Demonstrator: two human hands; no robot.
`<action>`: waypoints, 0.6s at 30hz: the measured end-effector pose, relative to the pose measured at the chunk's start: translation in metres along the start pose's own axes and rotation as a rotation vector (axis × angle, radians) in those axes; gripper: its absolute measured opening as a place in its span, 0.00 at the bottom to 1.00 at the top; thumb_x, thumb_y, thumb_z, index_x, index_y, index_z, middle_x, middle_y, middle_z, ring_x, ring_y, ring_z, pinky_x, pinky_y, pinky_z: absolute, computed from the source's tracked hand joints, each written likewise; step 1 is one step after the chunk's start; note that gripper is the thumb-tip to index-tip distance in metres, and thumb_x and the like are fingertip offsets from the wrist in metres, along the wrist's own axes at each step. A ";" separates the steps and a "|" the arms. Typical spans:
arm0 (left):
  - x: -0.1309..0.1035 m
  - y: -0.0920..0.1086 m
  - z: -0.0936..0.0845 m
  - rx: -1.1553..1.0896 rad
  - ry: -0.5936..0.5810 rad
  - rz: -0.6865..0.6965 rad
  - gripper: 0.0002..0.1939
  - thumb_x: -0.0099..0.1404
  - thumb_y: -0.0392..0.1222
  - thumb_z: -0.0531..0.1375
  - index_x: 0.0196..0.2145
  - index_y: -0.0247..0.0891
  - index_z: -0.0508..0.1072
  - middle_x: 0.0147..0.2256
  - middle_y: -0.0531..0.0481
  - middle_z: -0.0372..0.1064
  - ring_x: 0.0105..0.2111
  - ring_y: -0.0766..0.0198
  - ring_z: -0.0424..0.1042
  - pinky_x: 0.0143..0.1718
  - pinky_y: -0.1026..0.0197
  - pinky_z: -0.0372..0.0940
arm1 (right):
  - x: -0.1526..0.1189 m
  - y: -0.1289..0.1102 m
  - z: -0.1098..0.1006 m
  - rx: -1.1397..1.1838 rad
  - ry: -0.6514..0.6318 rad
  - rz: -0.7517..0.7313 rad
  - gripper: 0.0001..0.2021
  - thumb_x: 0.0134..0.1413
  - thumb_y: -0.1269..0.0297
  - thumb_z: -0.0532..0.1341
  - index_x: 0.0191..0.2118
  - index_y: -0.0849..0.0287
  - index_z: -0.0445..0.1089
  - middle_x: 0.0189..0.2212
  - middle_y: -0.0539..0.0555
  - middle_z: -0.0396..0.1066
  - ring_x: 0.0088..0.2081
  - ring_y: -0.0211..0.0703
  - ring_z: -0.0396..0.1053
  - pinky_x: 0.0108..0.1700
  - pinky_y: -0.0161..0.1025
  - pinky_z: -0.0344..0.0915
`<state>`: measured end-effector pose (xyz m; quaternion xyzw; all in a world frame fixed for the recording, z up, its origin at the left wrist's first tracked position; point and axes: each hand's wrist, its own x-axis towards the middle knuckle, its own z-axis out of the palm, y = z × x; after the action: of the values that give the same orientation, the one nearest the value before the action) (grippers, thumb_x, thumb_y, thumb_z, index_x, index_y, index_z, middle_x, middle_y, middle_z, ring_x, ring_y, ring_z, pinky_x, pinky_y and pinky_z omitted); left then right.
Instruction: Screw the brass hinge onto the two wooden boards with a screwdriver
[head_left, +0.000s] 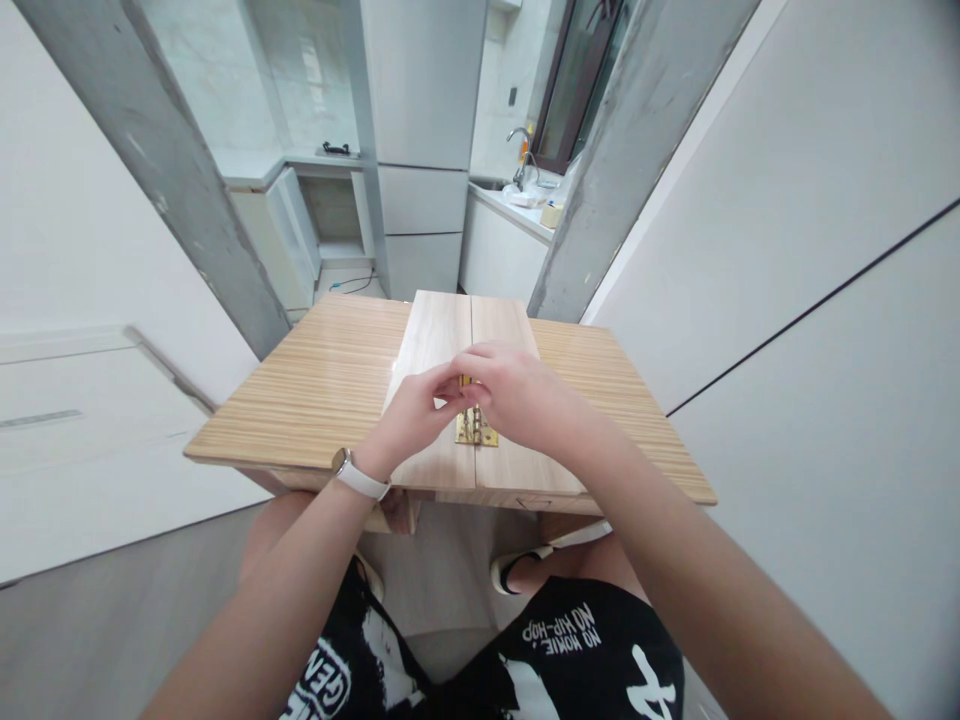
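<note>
Head view: left hand (415, 410), right hand (517, 400) nearly closed, contents unclear.
A three o'clock nudge could skew the hinge (477, 428).

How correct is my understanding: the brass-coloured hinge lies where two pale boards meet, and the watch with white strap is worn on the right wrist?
One detail is wrong: the watch with white strap is worn on the left wrist, not the right, as the head view shows. The brass-coloured hinge does lie where two pale boards meet.
</note>
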<state>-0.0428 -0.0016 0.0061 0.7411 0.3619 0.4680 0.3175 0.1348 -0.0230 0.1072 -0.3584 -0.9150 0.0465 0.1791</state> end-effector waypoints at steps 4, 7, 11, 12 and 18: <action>0.001 0.003 0.005 0.043 0.069 -0.001 0.07 0.63 0.35 0.64 0.32 0.38 0.67 0.29 0.56 0.66 0.30 0.68 0.68 0.32 0.64 0.64 | 0.000 -0.007 0.003 -0.001 0.062 0.167 0.07 0.66 0.66 0.64 0.48 0.58 0.70 0.40 0.55 0.74 0.40 0.45 0.69 0.41 0.40 0.59; 0.003 0.006 0.009 0.014 0.087 -0.021 0.08 0.63 0.37 0.65 0.33 0.38 0.67 0.30 0.56 0.67 0.31 0.68 0.68 0.32 0.65 0.65 | 0.000 -0.007 0.007 -0.058 0.083 0.228 0.04 0.67 0.64 0.64 0.41 0.58 0.71 0.36 0.54 0.74 0.38 0.44 0.69 0.39 0.40 0.57; 0.004 0.005 0.006 0.007 0.009 -0.012 0.08 0.63 0.40 0.67 0.38 0.38 0.72 0.34 0.51 0.73 0.36 0.63 0.73 0.39 0.61 0.70 | -0.001 -0.002 0.011 -0.099 0.062 0.178 0.03 0.68 0.68 0.61 0.42 0.58 0.73 0.37 0.54 0.74 0.38 0.43 0.69 0.39 0.40 0.57; 0.004 0.004 0.005 0.000 -0.028 -0.004 0.08 0.64 0.40 0.67 0.39 0.38 0.74 0.36 0.50 0.75 0.38 0.61 0.74 0.42 0.59 0.71 | -0.001 0.000 0.011 -0.100 0.055 0.164 0.04 0.67 0.70 0.61 0.42 0.58 0.73 0.38 0.55 0.75 0.38 0.43 0.69 0.39 0.40 0.57; -0.001 -0.005 0.003 -0.106 -0.083 -0.018 0.08 0.68 0.43 0.64 0.41 0.37 0.75 0.38 0.47 0.77 0.40 0.59 0.77 0.47 0.55 0.74 | -0.003 0.001 0.006 0.041 0.015 0.076 0.15 0.62 0.79 0.57 0.49 0.57 0.73 0.43 0.57 0.76 0.46 0.47 0.70 0.46 0.42 0.63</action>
<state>-0.0420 0.0000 0.0003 0.7387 0.3299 0.4524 0.3752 0.1356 -0.0244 0.1008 -0.3895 -0.8983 0.0694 0.1912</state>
